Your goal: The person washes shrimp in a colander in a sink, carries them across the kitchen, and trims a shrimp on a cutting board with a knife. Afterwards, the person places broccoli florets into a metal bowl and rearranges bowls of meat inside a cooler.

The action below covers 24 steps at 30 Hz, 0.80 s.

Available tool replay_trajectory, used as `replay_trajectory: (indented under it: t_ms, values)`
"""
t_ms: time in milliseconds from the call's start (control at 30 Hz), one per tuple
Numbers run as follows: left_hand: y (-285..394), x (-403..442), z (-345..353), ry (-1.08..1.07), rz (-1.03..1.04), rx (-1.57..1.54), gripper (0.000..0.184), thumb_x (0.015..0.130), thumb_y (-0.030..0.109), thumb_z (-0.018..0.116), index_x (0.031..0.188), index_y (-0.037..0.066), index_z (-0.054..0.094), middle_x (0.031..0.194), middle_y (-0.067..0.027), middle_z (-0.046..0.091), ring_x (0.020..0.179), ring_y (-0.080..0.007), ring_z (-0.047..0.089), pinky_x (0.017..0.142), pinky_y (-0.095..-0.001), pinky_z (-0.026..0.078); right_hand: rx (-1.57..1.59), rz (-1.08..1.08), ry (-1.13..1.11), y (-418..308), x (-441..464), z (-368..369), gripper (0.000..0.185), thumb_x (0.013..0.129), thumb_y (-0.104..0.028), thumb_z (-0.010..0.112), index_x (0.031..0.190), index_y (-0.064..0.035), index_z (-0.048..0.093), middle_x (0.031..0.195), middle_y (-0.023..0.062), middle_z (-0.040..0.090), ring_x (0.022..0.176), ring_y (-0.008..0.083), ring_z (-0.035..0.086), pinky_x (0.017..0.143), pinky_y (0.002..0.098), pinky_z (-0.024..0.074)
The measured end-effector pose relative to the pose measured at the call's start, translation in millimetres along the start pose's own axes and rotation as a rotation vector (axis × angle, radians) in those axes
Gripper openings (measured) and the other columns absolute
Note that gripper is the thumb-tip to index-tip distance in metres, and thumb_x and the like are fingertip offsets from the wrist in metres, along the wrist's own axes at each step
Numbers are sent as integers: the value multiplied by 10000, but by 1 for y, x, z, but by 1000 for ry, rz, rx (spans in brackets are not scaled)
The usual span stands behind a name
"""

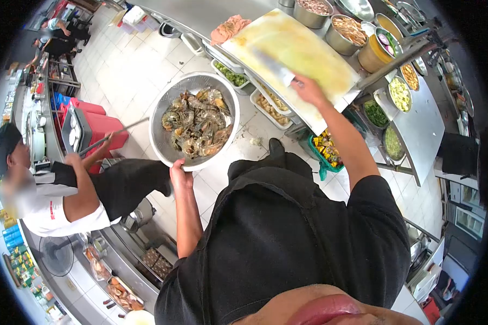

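Note:
My left hand (180, 174) grips the near rim of a round metal colander (156, 130) and holds it above the tiled floor. Inside lies a heap of raw, dark-shelled prawns (198, 122). Over the stained cutting board (303, 46), my right hand (309, 90) is closed around the handle of a knife. The broad knife blade (274, 67) points toward the upper left and is smeared by motion, so I cannot tell whether it touches the board. A crumpled pink cloth (230, 29) lies at the board's far left corner.
Trays of cut greens (230, 75) and pale pieces (271, 111) sit below the board's edge. Metal pots of sliced food (348, 32) stand behind it. A green-lined basket (326, 149) is under the right arm. At left, a co-worker (65, 195) holds a long pole (114, 135) near red bins (100, 130).

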<state>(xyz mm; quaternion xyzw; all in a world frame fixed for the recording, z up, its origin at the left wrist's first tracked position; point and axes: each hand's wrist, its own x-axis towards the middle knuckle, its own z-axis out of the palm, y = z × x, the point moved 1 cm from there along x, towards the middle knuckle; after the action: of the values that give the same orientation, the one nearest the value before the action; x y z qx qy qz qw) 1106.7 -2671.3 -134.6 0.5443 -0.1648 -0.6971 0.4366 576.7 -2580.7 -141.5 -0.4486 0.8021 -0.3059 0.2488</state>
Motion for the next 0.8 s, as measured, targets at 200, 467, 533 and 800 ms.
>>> replay_trajectory:
  t_ms: [200,467,533,800]
  values:
    - [5,-14,12,38,16,-16,291,754,10,549,1037,-57,549,999,-114,606,902,-263,613,824,-415,516,-192,13,139,31,13,-42,444,901,-309,578,1318,-162,535,1075,175,666,986,303,641,890,352,479]
    - [3,-5,13,32,-10,-1,220,758,20,549,964,-56,558,955,-128,610,887,-267,614,820,-439,517,11,-3,167,19,29,-22,450,892,-285,602,1310,-130,538,1063,178,668,965,264,647,876,333,478]
    - [4,-4,11,9,-14,-6,213,761,21,547,959,-60,556,953,-130,608,883,-269,614,819,-440,518,22,135,192,28,54,-28,449,891,-289,602,1305,-125,542,1088,178,660,981,263,641,885,336,473]
    - [4,-27,7,63,5,10,173,761,12,537,916,-58,565,941,-133,601,856,-269,619,796,-411,536,-173,-250,-58,-43,29,17,459,884,-310,616,1298,-123,549,1125,172,649,1004,267,632,898,333,467]
